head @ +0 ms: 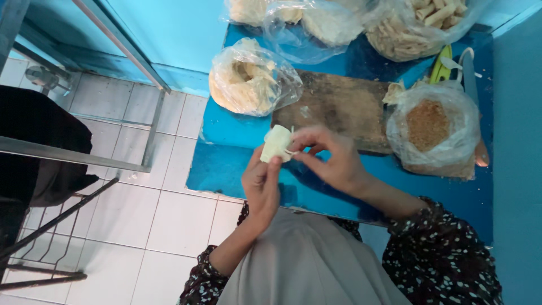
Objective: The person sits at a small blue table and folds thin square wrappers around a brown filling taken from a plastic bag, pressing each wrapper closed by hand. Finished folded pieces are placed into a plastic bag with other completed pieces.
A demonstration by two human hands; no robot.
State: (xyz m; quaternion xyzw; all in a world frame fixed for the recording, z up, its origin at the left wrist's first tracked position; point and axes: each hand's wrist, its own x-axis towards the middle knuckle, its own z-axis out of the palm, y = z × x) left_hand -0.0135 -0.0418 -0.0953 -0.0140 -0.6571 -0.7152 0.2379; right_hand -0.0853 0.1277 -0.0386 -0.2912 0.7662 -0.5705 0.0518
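A small pale sheet of dough or wrapper (276,143) is held up over the front of the blue table (226,164). My left hand (261,189) pinches its lower edge from below. My right hand (330,158) grips its right side with fingertips bent around it. Both hands meet at the wrapper, just in front of a worn wooden board (339,107).
A clear bag of pale wrappers (251,79) lies left of the board, a bag of brown crumbs (432,127) to its right. More bags with pale sheets (322,22) and rolled sticks (418,25) sit at the back. White tiled floor (152,214) and a metal frame (73,155) lie left.
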